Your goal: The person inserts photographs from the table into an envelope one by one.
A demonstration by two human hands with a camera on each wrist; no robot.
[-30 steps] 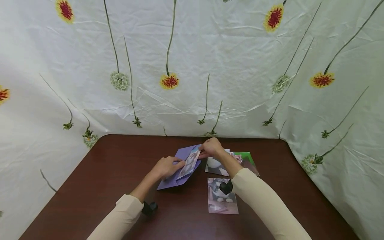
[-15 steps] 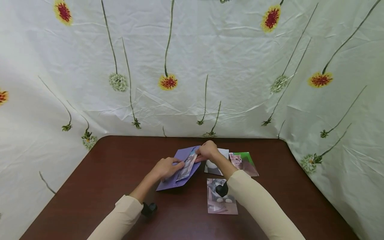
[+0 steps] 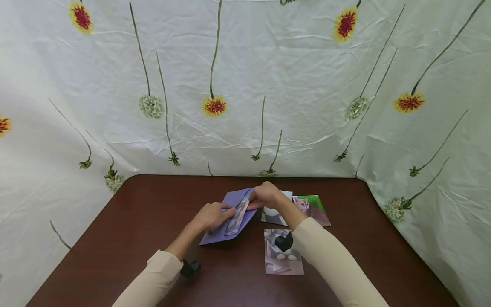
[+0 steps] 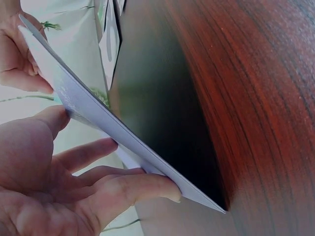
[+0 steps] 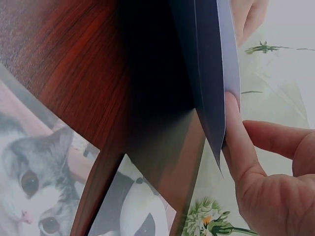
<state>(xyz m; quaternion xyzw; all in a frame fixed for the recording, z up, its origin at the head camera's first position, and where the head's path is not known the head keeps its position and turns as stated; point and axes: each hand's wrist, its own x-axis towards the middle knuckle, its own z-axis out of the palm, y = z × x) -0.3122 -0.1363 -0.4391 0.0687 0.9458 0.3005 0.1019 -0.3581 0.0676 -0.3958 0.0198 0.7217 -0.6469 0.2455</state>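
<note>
A purple envelope (image 3: 232, 197) is held tilted above the dark table, and a narrow strip of a picture card (image 3: 235, 220) shows at its opening. My left hand (image 3: 211, 216) grips the envelope from the left, one fingertip against the card. In the left wrist view several fingers press along the pale sheet (image 4: 98, 118). My right hand (image 3: 267, 195) is at the upper right edge, its fingers curled at the card. From the right wrist, one finger (image 5: 238, 142) of it lies along the edge of the purple paper (image 5: 210, 64); the inside of the envelope is hidden.
A cat photo (image 3: 284, 266) lies on the table (image 3: 161, 196) below the right forearm. Farther back are a grey and white picture (image 3: 273, 216), partly behind the right hand, and a green-cornered kitten photo (image 3: 312, 204). A flowered white cloth (image 3: 245, 64) hangs beyond the table.
My right hand has shifted slightly left and down along the card, which has slid farther into the envelope. The left hand has stayed in place.
</note>
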